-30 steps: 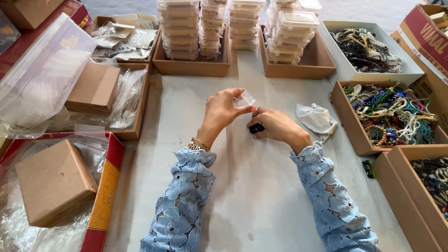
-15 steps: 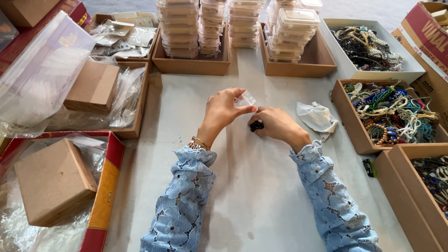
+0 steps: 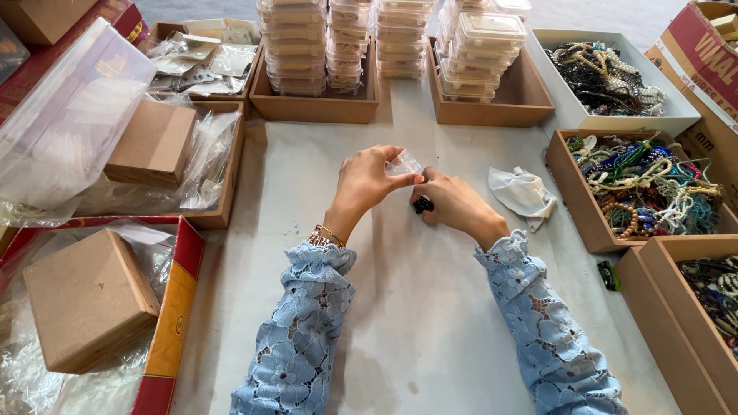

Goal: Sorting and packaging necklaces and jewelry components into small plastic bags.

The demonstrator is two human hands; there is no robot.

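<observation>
My left hand [image 3: 364, 183] pinches a small clear plastic bag [image 3: 403, 164] between thumb and fingers, holding it just above the white table [image 3: 430, 307]. Close beside it, my right hand [image 3: 455, 202] is closed around a small black beaded piece [image 3: 422, 204], with only part of it showing under the fingers. The two hands nearly touch at the fingertips, near the bag's mouth. Both arms wear pale blue lace sleeves.
Stacks of clear lidded containers [image 3: 400, 38] fill two cardboard trays at the back. Boxes of beaded jewellery [image 3: 642, 188] line the right edge. A crumpled white pouch [image 3: 523, 194] lies right of my hands. Brown boxes [image 3: 88, 300] and plastic bags sit at left.
My right hand has shifted slightly up and toward the bag, bringing the black piece closer to it. The left hand has stayed still.
</observation>
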